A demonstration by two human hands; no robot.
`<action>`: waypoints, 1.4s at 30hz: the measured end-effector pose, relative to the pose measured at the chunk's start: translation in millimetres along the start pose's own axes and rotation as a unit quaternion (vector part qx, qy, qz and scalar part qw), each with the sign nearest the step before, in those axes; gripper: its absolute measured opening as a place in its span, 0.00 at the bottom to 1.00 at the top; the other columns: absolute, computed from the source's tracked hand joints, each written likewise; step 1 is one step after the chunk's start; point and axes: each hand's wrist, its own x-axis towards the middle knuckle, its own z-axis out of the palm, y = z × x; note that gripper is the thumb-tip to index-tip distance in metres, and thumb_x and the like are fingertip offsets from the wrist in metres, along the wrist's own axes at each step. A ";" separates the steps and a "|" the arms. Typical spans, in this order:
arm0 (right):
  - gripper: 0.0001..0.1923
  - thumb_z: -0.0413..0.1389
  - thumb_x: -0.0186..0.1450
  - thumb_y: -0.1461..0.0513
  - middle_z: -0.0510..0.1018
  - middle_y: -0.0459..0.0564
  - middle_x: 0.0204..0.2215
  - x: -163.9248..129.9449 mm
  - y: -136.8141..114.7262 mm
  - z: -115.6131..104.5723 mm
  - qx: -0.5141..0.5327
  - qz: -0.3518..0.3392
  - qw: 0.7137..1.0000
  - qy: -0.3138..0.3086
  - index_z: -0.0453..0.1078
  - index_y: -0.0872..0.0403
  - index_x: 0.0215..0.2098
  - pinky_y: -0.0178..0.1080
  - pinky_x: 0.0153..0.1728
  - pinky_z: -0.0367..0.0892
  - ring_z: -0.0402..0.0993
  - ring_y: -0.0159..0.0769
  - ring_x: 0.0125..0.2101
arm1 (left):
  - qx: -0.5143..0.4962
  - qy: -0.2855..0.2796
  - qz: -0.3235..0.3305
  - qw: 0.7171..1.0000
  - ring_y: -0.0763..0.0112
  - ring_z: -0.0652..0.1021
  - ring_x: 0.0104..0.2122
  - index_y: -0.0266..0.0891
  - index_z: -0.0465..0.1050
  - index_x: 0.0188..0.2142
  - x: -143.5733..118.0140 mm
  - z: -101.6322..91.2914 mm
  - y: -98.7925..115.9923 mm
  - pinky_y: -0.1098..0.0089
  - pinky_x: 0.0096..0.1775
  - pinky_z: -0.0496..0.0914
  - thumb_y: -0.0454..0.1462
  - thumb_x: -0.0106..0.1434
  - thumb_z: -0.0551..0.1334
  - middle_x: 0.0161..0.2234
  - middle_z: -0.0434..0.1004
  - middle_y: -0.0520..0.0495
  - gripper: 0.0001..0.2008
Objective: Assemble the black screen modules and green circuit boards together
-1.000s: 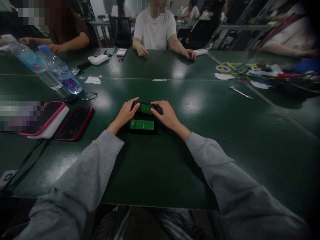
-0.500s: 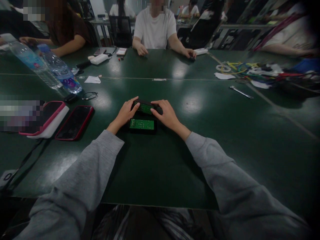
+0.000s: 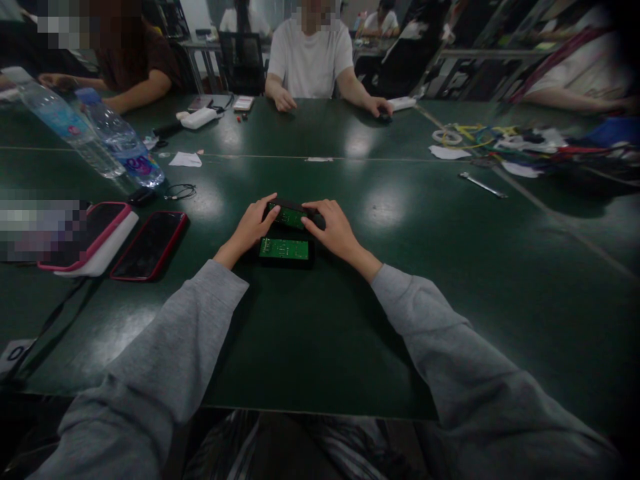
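Note:
Between my two hands is a black case with a green circuit board (image 3: 289,217) in it, tilted toward me. My left hand (image 3: 254,223) grips its left end, thumb on the near face. At the other end my right hand (image 3: 333,229) holds it the same way, the fingers partly hidden behind the case. Just nearer to me, a second green circuit board (image 3: 284,249) lies face up in a black frame on the dark green table (image 3: 320,333). Neither hand is on that second board.
Left of my hands lie a red-edged phone (image 3: 150,245) and a pink-edged device (image 3: 95,237). Two water bottles (image 3: 123,143) appear behind them. To the right are a wrench (image 3: 483,185) and a heap of cables (image 3: 540,143). Across the table sits a person in a white shirt (image 3: 313,57).
My hands and both circuit boards stay where they were. Across the table, the person's hand on a small dark object has shifted slightly.

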 end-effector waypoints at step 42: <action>0.18 0.54 0.70 0.55 0.74 0.56 0.47 -0.3 -4.7 -2.2 -0.020 -0.003 1.000 -0.002 0.68 0.51 0.56 0.55 0.50 0.68 0.69 0.51 0.48 | -0.002 0.055 0.018 0.998 0.62 0.75 0.48 0.44 0.66 0.60 0.2 4.7 -8.8 0.55 0.53 0.74 0.44 0.70 0.59 0.52 0.64 0.41 0.21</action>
